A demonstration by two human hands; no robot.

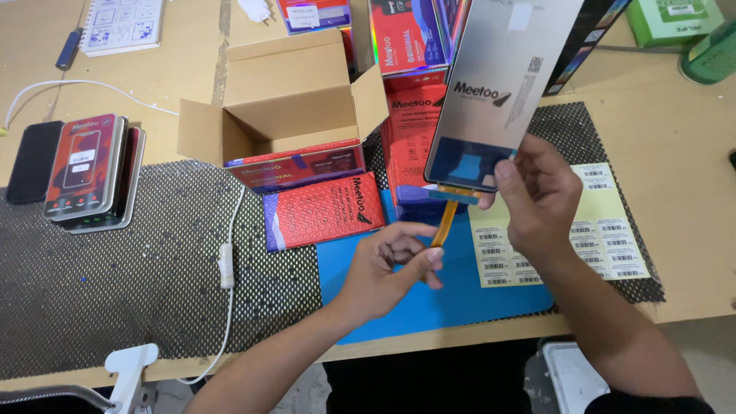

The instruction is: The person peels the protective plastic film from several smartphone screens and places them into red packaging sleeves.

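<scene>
Orange flex ribbon hangs from the lower edge of a phone display panel, and the left hand pinches its free end between thumb and fingers, likely to keep it straight and off the mat. The right hand is closed on the panel's bottom corner, thumb on the face, holding it upright and tilted above the blue work mat so the grey protective film (with a dark logo and a small square code) faces the camera. A pale yellow sheet of barcode stickers lies just right of the hands, within easy reach. Red printed boxes lie before an open cardboard carton; more stand behind it. At left a stack of red-fronted packs rests on black mesh matting; whether they are sealed is hard to tell.
</scene>
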